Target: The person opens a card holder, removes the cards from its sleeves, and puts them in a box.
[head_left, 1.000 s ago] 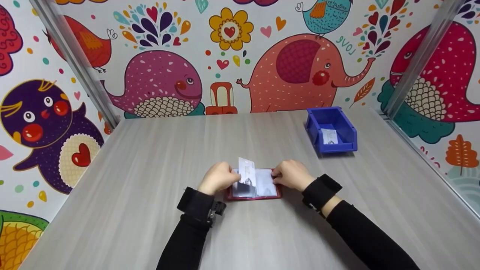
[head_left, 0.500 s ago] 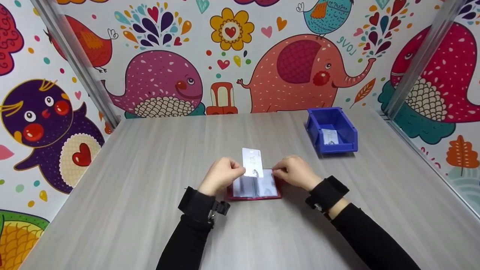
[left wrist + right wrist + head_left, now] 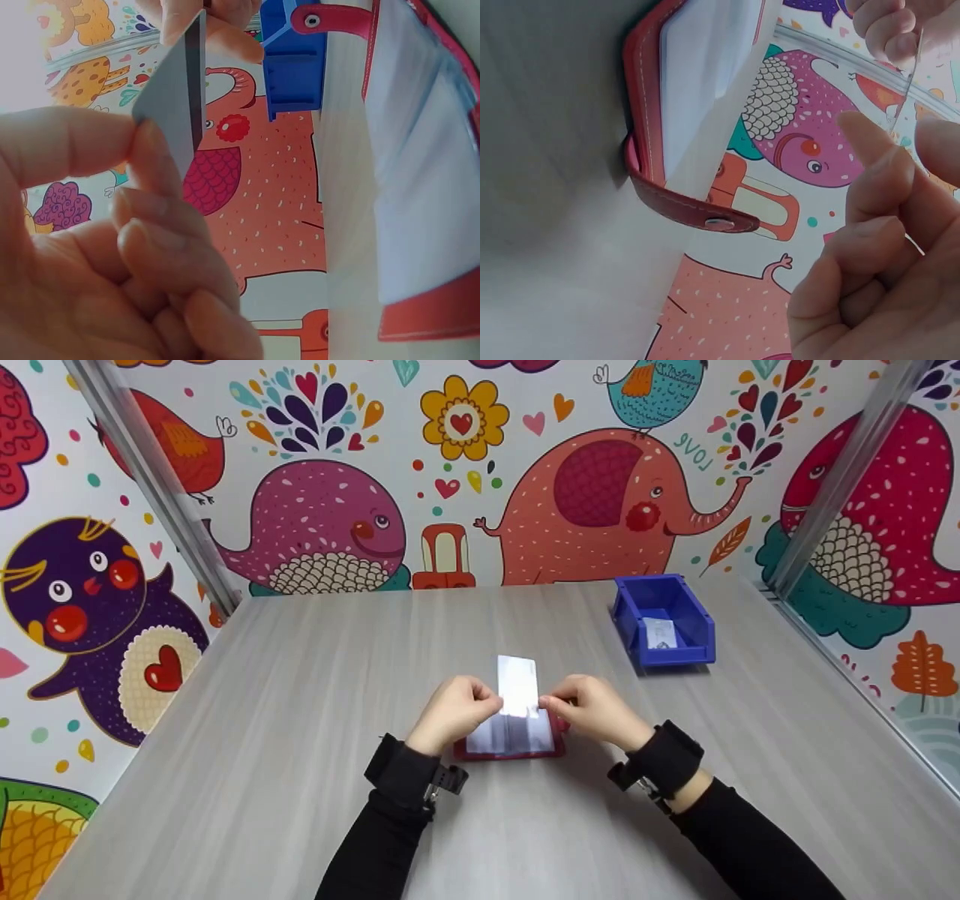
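My left hand (image 3: 459, 709) pinches a white card (image 3: 517, 679) by its left edge, holding it above the table. In the left wrist view the card (image 3: 176, 105) shows a dark stripe. My right hand (image 3: 596, 709) is at the card's right edge; in the right wrist view its thumb (image 3: 941, 154) and index finger (image 3: 870, 142) stand apart around the card's near end. Below both hands, a red card holder (image 3: 510, 739) lies spread on the table with clear sleeves showing. Its snap strap (image 3: 697, 214) sticks out at the side.
A blue bin (image 3: 664, 622) stands at the back right of the table, with another white card (image 3: 661, 634) inside. The wood-grain table (image 3: 337, 660) meets cartoon-printed walls (image 3: 450, 472) at the back and sides.
The left hand has drawn the card up out of the holder's left sleeve and moved it right. The right hand has left the holder's right edge and come to the card's right edge.
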The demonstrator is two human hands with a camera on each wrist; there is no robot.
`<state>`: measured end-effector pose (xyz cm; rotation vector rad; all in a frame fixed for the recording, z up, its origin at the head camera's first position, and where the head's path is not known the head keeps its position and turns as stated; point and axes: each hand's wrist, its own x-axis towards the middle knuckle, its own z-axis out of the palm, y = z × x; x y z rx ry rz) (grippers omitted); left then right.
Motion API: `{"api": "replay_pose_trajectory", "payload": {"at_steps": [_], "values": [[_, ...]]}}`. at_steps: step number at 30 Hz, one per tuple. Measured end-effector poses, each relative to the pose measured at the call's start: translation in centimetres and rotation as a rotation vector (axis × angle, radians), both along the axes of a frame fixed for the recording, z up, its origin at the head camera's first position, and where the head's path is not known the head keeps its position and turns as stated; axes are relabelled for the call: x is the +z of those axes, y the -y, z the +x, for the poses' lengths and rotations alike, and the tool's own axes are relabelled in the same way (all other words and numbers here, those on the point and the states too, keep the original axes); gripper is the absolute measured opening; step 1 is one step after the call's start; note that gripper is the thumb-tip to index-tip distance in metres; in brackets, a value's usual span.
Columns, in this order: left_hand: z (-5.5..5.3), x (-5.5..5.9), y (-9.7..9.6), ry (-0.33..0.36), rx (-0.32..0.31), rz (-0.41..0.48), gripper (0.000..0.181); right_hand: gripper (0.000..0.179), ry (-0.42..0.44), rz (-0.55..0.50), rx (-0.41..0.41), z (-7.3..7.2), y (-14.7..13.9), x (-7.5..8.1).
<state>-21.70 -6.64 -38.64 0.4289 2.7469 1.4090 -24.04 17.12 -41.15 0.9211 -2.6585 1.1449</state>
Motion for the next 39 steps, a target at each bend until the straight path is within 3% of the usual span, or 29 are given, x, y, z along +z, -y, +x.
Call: {"api": "replay_pose_trajectory", "payload": {"at_steps": [10, 16, 22, 31, 39], "values": [[0.0, -0.5, -0.5, -0.019, 0.009, -0.010, 0.016, 0.015, -0.049, 0.008, -0.010, 0.3, 0.3, 0.0], [0.0, -0.7, -0.9, -0.020, 0.030, -0.051, 0.020, 0.011, -0.047, -0.015, -0.038, 0.3, 0.3, 0.0], [0.0, -1.1, -1.3, -0.112, 0.064, -0.098, 0.019, 0.011, -0.059, -0.029, -0.077, 0.4, 0.4, 0.0], [-0.1, -1.4, -2.0, -0.141, 0.106, -0.134, 0.017, 0.012, 0.012, -0.080, -0.121, 0.3, 0.5, -0.1], [-0.1, -1.6, -2.1, -0.154, 0.075, -0.128, 0.010, 0.014, 0.129, -0.174, -0.078, 0.2, 0.4, 0.0]]}}
